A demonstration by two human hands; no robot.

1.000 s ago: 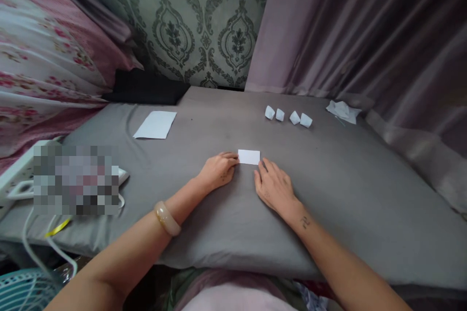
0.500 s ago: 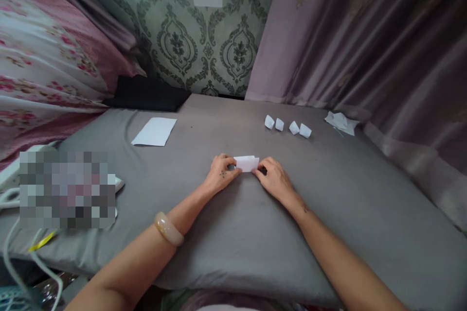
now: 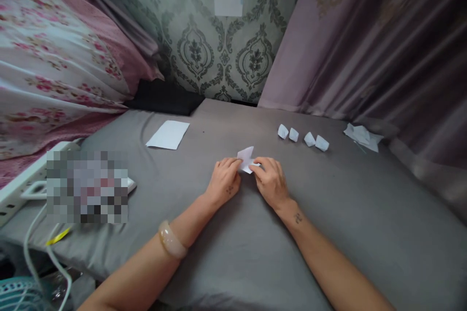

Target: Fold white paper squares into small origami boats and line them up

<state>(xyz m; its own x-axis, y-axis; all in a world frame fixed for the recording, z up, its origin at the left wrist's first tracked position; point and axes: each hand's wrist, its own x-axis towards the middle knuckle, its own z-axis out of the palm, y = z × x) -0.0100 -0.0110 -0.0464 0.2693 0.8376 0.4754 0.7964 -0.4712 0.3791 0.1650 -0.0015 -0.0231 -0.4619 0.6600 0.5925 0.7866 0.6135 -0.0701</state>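
Observation:
A small folded white paper (image 3: 245,159) stands lifted off the grey sheet (image 3: 357,214) in the middle of the view. My left hand (image 3: 225,182) pinches its left side, fingers closed on it. Its right side is gripped the same way by my right hand (image 3: 269,182). One flap of the paper sticks up between my fingertips. A pale bangle (image 3: 171,240) is on my left wrist.
Several small folded paper pieces (image 3: 302,137) lie in a row at the back right, with crumpled white paper (image 3: 362,136) beyond them. A flat white sheet (image 3: 168,134) lies at the back left. A pink floral fabric (image 3: 54,58) and white cables (image 3: 44,248) are on the left.
The paper lay flat as a rectangle between my hands; both hands closed on it, lifted it and folded it so a flap now points up. The view shifted slightly.

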